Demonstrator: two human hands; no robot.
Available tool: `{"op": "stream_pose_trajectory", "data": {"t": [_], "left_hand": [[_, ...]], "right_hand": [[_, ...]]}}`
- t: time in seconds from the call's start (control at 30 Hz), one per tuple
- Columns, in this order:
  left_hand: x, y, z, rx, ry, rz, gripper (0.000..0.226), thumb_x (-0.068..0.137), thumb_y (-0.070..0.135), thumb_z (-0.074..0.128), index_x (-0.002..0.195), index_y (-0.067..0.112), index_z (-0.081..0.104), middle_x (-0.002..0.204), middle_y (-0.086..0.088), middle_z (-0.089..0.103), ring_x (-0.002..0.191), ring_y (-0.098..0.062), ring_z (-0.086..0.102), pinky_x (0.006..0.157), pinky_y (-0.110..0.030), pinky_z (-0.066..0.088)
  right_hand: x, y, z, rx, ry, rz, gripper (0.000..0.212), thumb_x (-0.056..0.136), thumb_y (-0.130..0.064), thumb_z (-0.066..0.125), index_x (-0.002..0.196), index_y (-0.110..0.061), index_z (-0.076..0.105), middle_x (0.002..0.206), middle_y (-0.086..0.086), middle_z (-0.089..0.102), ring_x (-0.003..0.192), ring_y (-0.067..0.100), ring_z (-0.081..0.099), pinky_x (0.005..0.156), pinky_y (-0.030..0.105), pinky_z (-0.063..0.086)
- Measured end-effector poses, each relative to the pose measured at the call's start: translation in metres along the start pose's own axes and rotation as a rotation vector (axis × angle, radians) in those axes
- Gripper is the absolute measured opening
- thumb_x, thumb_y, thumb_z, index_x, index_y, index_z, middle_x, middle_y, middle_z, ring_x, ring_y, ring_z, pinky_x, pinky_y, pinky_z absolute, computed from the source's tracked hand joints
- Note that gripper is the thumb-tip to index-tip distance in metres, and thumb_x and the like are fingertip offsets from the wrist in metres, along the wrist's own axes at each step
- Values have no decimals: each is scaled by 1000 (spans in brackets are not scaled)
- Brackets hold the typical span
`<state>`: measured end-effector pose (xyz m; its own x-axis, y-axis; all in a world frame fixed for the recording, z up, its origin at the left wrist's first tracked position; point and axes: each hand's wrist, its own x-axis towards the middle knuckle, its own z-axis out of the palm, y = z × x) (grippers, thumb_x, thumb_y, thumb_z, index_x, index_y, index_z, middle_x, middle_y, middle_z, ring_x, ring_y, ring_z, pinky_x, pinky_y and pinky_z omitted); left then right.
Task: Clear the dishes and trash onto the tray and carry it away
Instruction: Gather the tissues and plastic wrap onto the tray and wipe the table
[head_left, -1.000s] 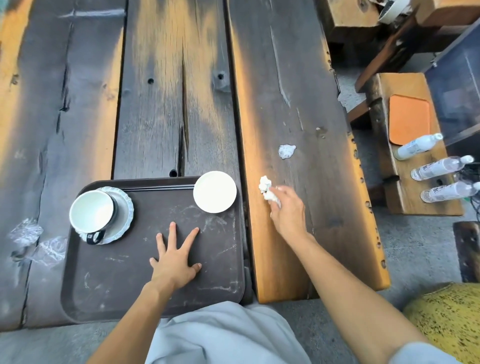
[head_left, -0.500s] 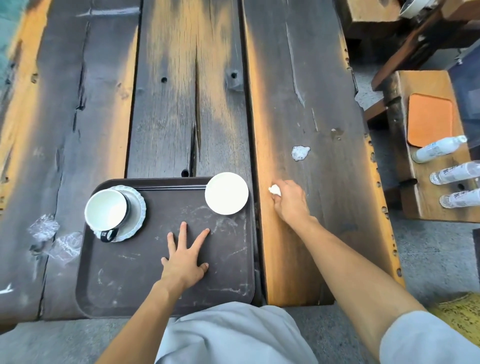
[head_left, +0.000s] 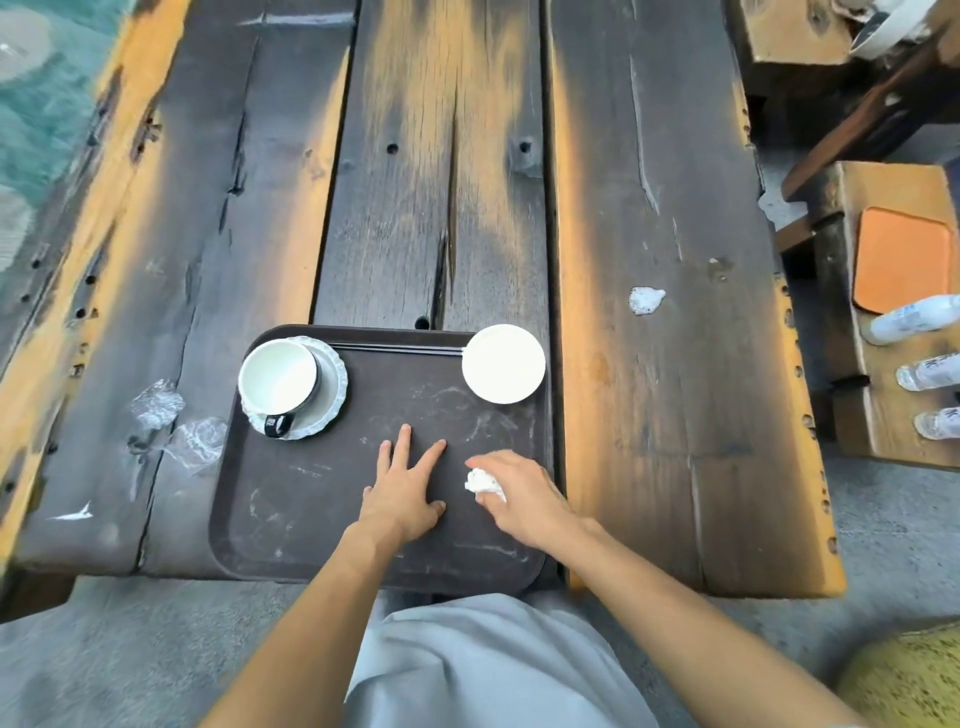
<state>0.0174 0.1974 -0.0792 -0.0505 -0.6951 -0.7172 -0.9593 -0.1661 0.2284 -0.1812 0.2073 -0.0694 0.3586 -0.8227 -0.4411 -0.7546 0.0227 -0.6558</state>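
You are bringing the crumpled white paper napkin (head_left: 483, 480) off the dark weathered wooden desk (head_left: 649, 415) and over the scuffed brown plastic tray (head_left: 291, 519); your right hand (head_left: 519, 496) is pinching it, seemingly just above the tray floor. Your left hand (head_left: 402, 493) is still pressing flat beside it, fingers spread. So only the white scrap (head_left: 645, 300) beyond your right hand is waiting.

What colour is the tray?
Dark brown tray, scuffed with pale marks; seen in the head view.
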Motion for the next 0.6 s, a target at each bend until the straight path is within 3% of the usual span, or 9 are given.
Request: {"op": "stream_pose_trajectory", "data": {"t": [0.13,0.4,0.47,0.6], "left_hand": [[-5,-3,3,12,-25,0,88,88,35,66,153,51,7,162,9,-27,151,-25,-17,111,-58,34],[-7,-7,0,-18,-34,22,82,90,36,64,155,43,15,164,5,-23,152,-26,-14,112,-47,36],[-9,-7,-1,2,-31,23,82,91,34,63,155,43,13,164,5,-24,152,-26,-14,109,-45,40],[-10,-6,-1,14,-19,25,80,92,35,61,155,43,13,164,4,-23,152,-26,-13,107,-45,42]], "right_hand": [[8,18,11,-233,126,-25,55,97,-32,57,148,-18,43,154,11,40,137,30,37,113,43,35],[-4,35,11,-413,190,-55,74,96,-57,33,157,-19,19,164,11,19,151,29,15,122,47,15],[-12,37,12,-453,185,-38,68,100,-55,28,158,-21,16,165,10,17,152,28,12,122,49,13],[-20,43,15,-513,176,7,55,104,-41,23,156,-25,27,163,14,22,151,32,17,119,55,18]]}}
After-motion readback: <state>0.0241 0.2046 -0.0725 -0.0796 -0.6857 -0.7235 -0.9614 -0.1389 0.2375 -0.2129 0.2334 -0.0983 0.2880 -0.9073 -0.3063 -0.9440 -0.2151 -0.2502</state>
